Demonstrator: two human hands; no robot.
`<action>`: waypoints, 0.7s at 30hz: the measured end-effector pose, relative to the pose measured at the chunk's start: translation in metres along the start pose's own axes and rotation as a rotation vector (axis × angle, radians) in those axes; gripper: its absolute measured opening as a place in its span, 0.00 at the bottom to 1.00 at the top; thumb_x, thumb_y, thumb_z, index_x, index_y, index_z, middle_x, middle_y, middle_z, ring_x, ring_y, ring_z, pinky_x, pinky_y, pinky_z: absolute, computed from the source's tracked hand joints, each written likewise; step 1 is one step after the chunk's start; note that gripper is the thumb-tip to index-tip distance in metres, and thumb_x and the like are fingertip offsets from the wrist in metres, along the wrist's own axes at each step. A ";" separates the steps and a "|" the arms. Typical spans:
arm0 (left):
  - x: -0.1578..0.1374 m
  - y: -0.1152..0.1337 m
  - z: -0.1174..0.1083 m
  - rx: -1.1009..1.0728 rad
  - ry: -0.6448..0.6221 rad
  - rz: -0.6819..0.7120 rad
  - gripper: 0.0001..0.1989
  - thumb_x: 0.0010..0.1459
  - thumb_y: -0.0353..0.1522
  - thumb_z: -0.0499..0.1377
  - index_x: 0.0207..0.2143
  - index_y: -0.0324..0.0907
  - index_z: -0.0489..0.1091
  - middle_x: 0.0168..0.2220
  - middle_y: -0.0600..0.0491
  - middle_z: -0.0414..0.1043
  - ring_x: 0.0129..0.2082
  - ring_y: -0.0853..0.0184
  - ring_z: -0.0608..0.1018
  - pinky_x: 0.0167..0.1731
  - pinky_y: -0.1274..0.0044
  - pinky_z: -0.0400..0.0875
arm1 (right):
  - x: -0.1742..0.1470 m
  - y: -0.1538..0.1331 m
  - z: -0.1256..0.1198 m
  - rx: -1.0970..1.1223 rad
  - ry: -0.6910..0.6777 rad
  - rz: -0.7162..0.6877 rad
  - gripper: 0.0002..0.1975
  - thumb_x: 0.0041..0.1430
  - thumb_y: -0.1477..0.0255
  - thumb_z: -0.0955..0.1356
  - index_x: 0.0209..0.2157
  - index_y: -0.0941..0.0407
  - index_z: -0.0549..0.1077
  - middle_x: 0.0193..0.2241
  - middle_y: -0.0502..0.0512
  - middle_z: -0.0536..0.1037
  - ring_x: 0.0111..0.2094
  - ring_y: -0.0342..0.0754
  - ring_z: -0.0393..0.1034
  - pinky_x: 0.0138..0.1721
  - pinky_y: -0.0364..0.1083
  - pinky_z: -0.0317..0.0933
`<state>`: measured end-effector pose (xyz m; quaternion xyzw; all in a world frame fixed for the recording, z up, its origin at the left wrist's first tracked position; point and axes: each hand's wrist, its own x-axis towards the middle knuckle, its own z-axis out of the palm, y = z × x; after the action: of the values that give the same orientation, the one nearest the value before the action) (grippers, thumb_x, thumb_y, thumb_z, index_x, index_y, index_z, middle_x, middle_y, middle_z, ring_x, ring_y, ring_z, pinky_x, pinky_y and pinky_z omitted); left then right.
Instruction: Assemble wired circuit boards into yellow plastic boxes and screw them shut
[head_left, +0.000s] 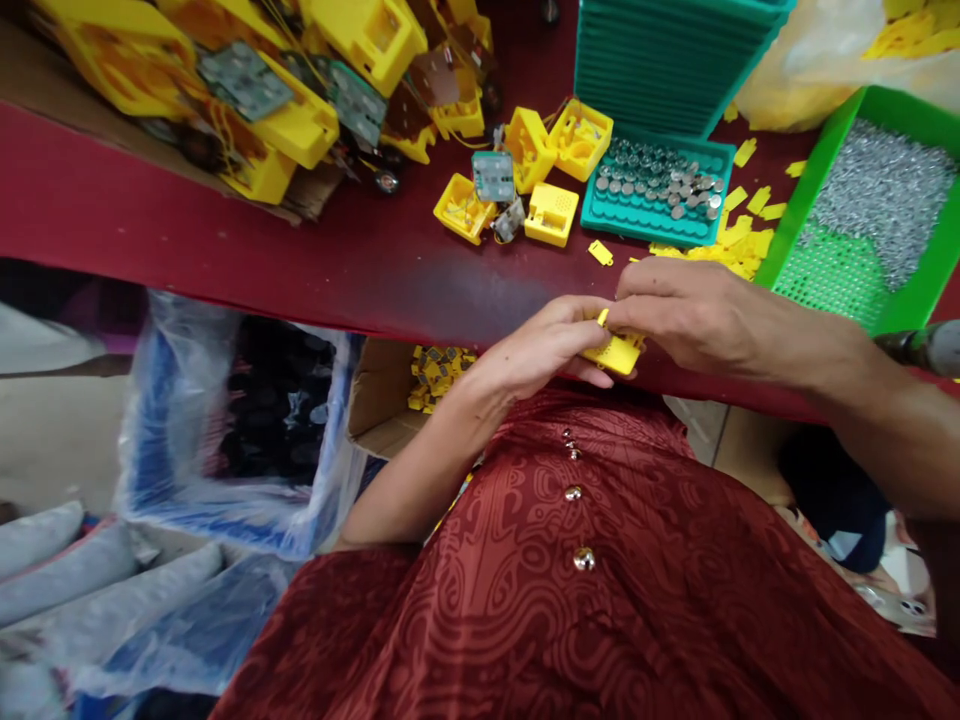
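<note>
A small yellow plastic casing (619, 355) is held at the table's front edge, close to my body. My left hand (559, 340) is closed around its left side, thumb on top. Over its upper part my right hand (667, 305) bends its fingers, pressed against the casing; whether they pinch a small part as well is hidden. Just beyond lies a loose yellow tab (600, 252). Further back are open yellow casings (551, 215) with wires, and a green circuit board (493, 176). Beside them a teal tray (652, 230) carries round silver button cells (679, 190).
A green basket (787, 215) of small metal screws stands at right, near a pile of yellow tabs (739, 245). Yellow casings with boards (247, 85) fill the back left. Below the table edge are a cardboard box (382, 395) and a plastic-lined blue crate (142, 440).
</note>
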<state>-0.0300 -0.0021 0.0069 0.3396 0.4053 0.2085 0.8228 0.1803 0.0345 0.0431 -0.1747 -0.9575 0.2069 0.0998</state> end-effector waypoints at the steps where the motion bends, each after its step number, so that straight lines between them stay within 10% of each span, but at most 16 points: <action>1: 0.000 0.000 0.000 0.008 -0.013 -0.008 0.16 0.54 0.27 0.59 0.45 0.36 0.77 0.47 0.43 0.85 0.40 0.64 0.87 0.33 0.80 0.81 | 0.001 0.001 -0.003 0.024 -0.032 -0.014 0.16 0.78 0.75 0.57 0.42 0.60 0.75 0.34 0.53 0.68 0.34 0.42 0.61 0.36 0.43 0.55; 21: 0.001 0.000 0.001 0.087 -0.159 -0.019 0.18 0.58 0.23 0.54 0.46 0.35 0.80 0.36 0.51 0.84 0.40 0.65 0.87 0.33 0.83 0.78 | 0.008 -0.024 -0.018 -0.370 -0.211 -0.124 0.21 0.78 0.79 0.52 0.38 0.60 0.73 0.32 0.56 0.70 0.34 0.47 0.60 0.38 0.48 0.52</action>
<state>-0.0290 -0.0019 0.0069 0.3866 0.3504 0.1555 0.8388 0.1703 0.0234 0.0703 -0.1082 -0.9931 0.0385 -0.0223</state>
